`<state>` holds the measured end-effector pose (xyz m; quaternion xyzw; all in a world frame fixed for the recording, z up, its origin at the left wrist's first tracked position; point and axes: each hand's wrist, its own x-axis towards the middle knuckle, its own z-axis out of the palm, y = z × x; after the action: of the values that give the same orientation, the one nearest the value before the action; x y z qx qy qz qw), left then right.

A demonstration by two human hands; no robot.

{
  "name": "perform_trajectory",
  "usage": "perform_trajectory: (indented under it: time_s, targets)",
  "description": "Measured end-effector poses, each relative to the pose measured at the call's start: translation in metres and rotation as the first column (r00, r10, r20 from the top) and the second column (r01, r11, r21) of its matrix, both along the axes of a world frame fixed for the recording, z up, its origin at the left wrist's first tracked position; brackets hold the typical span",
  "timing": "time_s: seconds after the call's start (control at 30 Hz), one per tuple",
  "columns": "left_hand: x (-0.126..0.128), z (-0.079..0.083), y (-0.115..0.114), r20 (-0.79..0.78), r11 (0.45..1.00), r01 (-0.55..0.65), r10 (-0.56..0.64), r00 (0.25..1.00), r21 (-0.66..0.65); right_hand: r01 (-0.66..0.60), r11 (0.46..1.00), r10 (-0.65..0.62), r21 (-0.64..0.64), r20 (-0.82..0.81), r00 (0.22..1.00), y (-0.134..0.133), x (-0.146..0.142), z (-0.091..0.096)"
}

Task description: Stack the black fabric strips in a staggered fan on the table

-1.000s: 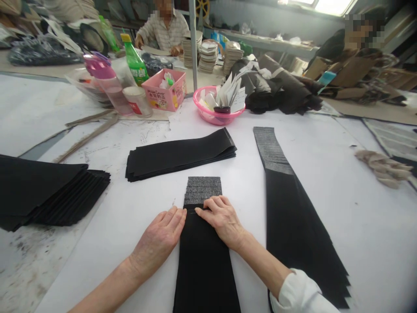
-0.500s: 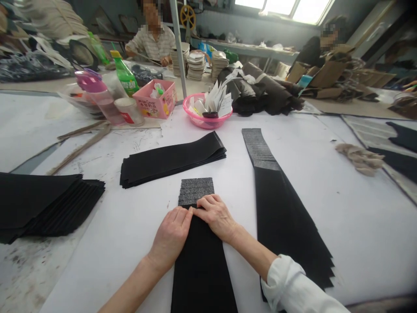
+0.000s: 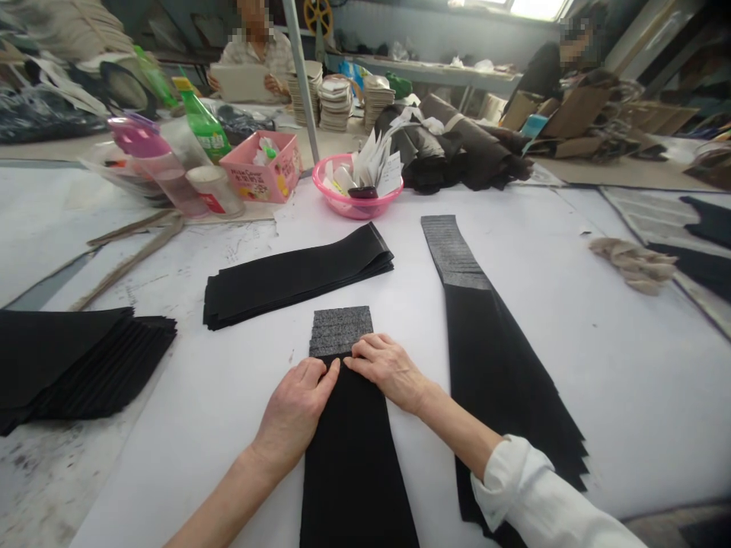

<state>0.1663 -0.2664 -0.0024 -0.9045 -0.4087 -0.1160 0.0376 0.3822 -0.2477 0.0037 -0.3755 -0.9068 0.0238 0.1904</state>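
A: so what's been laid out, going from the left?

B: a fanned black stack, then a smaller black stack. Next the left hand is set on the black strips, fingers bunched, just below their speckled grey end.

A: anything gripped?

B: can't be told, any pinch is hidden. Same for the right hand, placed opposite, fingers curled. The strips are laid on the white tabletop under both. Farther right, long black pieces are fanned, then a crumpled beige cloth.

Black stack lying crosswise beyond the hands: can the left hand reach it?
Probably yes: the left hand need only leave the black strips; nothing visible stands between it and the crosswise stack.
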Motion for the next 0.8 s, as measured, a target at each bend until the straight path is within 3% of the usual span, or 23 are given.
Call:
perform_trajectory:
  time_s: [0.23, 0.8]
  targets:
    - [0.008, 0.005, 0.000, -0.151, 0.998, 0.051, -0.043, 0.988, 0.045, 0.033, 0.999, -0.033, -0.007, -0.008, 0.999, -0.003, -0.001, -0.001]
    - [0.012, 0.009, 0.003, -0.179, 0.997, 0.045, -0.057, 0.982, -0.070, 0.004, 0.999, -0.003, -0.051, 0.020, 1.000, 0.002, 0.021, -0.001]
